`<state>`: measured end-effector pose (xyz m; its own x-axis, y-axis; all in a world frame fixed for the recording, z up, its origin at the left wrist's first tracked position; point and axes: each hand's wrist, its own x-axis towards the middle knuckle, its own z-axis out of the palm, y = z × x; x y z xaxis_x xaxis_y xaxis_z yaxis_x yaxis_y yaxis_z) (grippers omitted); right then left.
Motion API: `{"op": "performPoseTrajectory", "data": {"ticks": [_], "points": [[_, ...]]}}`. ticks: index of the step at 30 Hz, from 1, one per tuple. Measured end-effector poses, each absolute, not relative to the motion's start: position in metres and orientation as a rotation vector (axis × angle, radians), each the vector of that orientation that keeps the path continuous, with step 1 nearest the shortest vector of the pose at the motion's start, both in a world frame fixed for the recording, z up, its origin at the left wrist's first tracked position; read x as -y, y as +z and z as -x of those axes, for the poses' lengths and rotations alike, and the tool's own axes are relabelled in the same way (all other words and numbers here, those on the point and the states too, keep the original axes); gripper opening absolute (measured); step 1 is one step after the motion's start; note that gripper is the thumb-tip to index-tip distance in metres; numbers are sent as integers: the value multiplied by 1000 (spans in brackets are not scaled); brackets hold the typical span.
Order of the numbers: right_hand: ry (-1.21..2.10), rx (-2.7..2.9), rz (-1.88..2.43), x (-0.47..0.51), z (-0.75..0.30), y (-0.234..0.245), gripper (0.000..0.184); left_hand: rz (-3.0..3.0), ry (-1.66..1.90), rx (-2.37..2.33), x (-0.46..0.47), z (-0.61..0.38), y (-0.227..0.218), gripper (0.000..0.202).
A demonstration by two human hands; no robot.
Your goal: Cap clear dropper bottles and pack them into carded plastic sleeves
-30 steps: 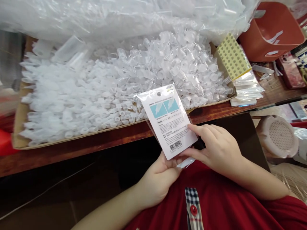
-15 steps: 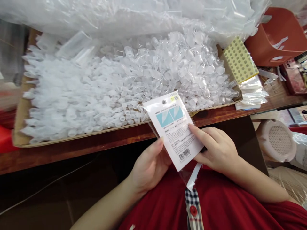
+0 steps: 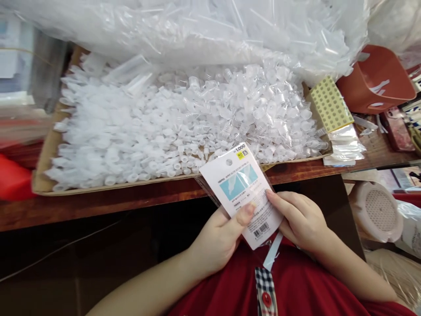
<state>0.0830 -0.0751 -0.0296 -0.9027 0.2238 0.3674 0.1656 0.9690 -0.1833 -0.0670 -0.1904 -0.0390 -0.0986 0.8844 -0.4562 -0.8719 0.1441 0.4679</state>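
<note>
Above my lap, both hands hold a white printed card in a clear plastic sleeve (image 3: pixel 241 193), tilted, its barcode end toward me. My left hand (image 3: pixel 222 239) grips the lower left side, thumb lying across the print and fingers hidden behind. On the right edge, my right hand (image 3: pixel 301 217) pinches the package between thumb and forefinger. A white strip (image 3: pixel 272 252) dangles from the sleeve's lower end. Just beyond the package is a shallow cardboard tray (image 3: pixel 46 177) filled with small translucent plastic nozzles (image 3: pixel 131 127) and clear ribbed caps (image 3: pixel 253 105).
A big clear plastic bag (image 3: pixel 197 30) bulges over the tray's back. To the right are a yellow dotted block (image 3: pixel 331 104), clear sleeves (image 3: pixel 345 147) and an orange-brown bin (image 3: pixel 365 85) with paper scraps. Something red (image 3: pixel 15 177) sits left of the tray. The wooden table's front edge (image 3: pixel 131 204) runs before me.
My left thumb has moved from the package's left edge onto its printed face. The package sits slightly lower in view, and the view has shifted so the tray appears lower and further right.
</note>
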Motion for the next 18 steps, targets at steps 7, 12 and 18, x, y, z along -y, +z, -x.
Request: {"op": "performPoseTrajectory", "data": {"ticks": [7, 12, 18], "points": [[246, 2666, 372, 78, -86, -37, 62, -38, 1493, -766, 193, 60, -46, 33], [277, 2773, 298, 75, -88, -27, 66, -22, 1509, -741, 191, 60, -45, 35], [356, 2846, 260, 74, -87, -20, 68, -3, 1500, -726, 188, 60, -43, 38]]}}
